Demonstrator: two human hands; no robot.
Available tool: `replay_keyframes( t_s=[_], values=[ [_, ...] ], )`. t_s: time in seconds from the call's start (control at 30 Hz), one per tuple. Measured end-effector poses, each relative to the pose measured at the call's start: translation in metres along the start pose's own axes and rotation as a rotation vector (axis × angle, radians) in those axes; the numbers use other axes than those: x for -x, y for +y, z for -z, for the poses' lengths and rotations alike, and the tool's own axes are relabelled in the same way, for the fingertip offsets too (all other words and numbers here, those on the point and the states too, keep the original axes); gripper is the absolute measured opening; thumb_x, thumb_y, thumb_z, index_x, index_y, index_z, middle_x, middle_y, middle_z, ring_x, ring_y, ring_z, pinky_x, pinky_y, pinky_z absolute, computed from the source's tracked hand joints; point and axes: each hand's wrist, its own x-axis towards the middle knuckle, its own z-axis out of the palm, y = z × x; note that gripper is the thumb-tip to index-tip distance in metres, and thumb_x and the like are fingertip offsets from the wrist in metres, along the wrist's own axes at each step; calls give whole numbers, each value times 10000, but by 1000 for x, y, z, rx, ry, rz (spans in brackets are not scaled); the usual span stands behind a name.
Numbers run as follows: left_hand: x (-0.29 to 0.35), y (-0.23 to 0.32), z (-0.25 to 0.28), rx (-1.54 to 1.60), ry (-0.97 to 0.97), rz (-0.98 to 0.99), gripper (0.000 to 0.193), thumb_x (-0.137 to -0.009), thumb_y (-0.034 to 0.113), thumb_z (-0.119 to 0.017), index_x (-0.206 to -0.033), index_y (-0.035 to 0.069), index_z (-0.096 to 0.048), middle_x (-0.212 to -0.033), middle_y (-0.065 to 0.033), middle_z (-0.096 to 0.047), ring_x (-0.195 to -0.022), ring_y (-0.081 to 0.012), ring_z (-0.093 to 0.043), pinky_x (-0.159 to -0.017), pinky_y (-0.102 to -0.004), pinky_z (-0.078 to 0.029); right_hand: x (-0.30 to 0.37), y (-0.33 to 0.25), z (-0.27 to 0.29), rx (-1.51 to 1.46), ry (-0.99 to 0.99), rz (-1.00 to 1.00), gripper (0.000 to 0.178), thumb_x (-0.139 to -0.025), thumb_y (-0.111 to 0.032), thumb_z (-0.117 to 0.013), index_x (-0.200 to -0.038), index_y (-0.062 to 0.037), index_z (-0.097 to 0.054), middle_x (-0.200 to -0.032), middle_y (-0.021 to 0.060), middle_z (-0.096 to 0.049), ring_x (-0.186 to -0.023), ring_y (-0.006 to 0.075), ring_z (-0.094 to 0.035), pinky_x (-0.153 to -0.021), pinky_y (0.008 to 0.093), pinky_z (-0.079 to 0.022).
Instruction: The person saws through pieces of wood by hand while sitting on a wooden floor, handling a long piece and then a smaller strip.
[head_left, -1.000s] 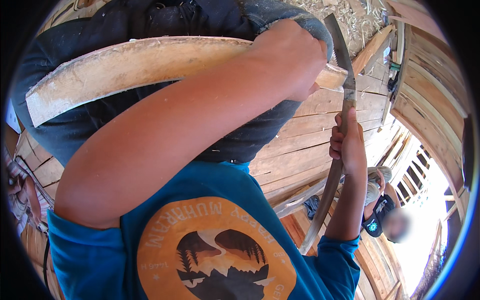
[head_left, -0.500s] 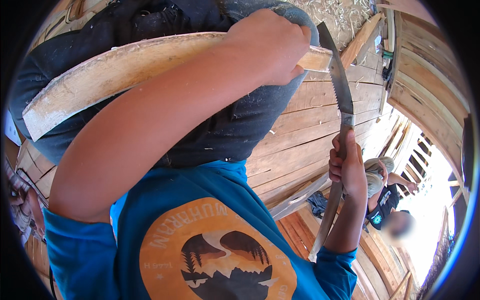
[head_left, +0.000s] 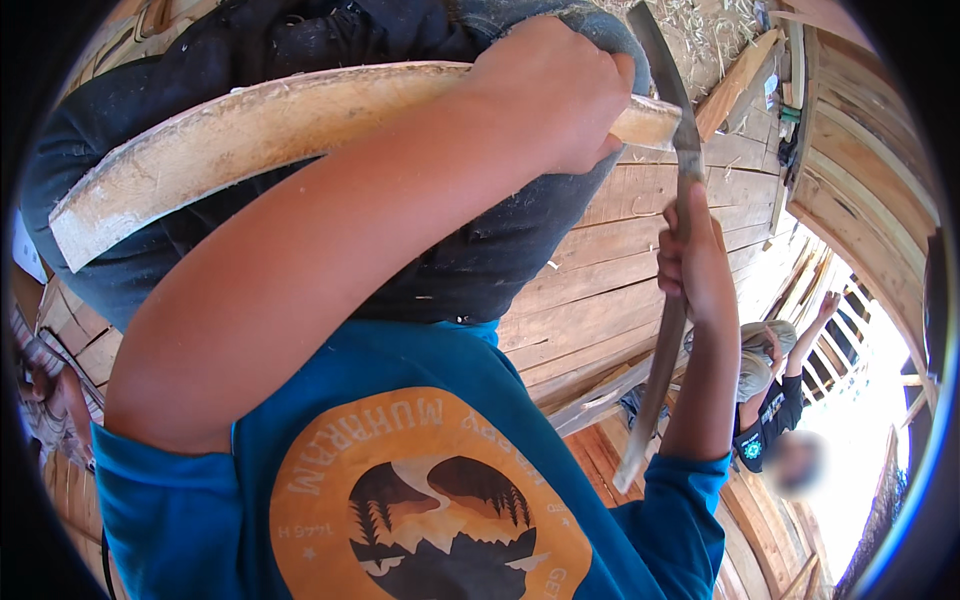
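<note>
My left hand [head_left: 560, 95] is wrapped round a long, pale strip of wood [head_left: 250, 118] that lies across my legs. The strip's short end sticks out beyond my fingers. Closed round the long handle of a curved hand saw [head_left: 662, 62] is my right hand [head_left: 697, 255]. The saw's blade rests against the strip's outer end, just past my left hand, touching it close to the handle. Blade tip points away from me, and the handle's lower end trails back beside my right forearm.
Wooden floor planks [head_left: 610, 260] run to the right, with shavings [head_left: 710, 30] scattered at the top. A loose wood piece [head_left: 735, 85] lies past the saw. Another person [head_left: 765, 420] sits at the right with an arm raised; part of one more [head_left: 55, 410] shows at the left edge.
My right hand has pushed the saw away from me, so the strip's end now meets the blade nearer its handle. My left hand and the strip have shifted slightly right.
</note>
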Motion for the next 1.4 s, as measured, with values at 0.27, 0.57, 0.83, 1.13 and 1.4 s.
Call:
replay_keyframes(
  t_s=[0.27, 0.57, 0.83, 1.13, 1.4],
  values=[
    [7, 7, 26, -1, -91, -19, 453, -825, 379, -644, -978, -43, -585, -757, -154, -684, -733, -283, -682, -678, -366, -514, 86, 44, 22, -47, 12, -66, 530, -975, -608, -317, -791, -120, -413, -526, -66, -304, -401, 30, -268, -358, 211, -209],
    [13, 4, -10, -147, 191, -57, 365, -833, 398, -668, -896, 49, -580, -670, -115, -667, -621, -264, -677, -565, -356, -538, -2, -7, -3, -3, -40, 50, 519, -953, -642, -327, -792, -152, -385, -519, -71, -276, -385, 32, -228, -344, 209, -170],
    [7, 11, 13, -84, -35, -9, 470, -834, 403, -635, -989, -38, -583, -769, -151, -686, -747, -277, -682, -681, -351, -511, 6, 3, 2, -19, -15, 23, 521, -949, -647, -336, -785, -154, -381, -523, -79, -265, -386, 32, -228, -347, 209, -180],
    [16, 19, 7, -179, 89, 57, 362, -841, 400, -653, -889, 50, -575, -661, -116, -662, -613, -273, -672, -572, -360, -535, 95, 48, 21, -40, 5, -59, 537, -982, -603, -290, -787, -119, -418, -511, -64, -300, -391, 38, -271, -350, 211, -220],
    [13, 15, 3, -192, 123, 0, 379, -830, 408, -660, -877, 44, -566, -632, -116, -648, -596, -276, -666, -560, -363, -529, 17, 0, 6, 67, -60, 3, 537, -935, -676, -328, -786, -163, -380, -511, -81, -284, -378, 29, -236, -344, 210, -178]
  ],
)
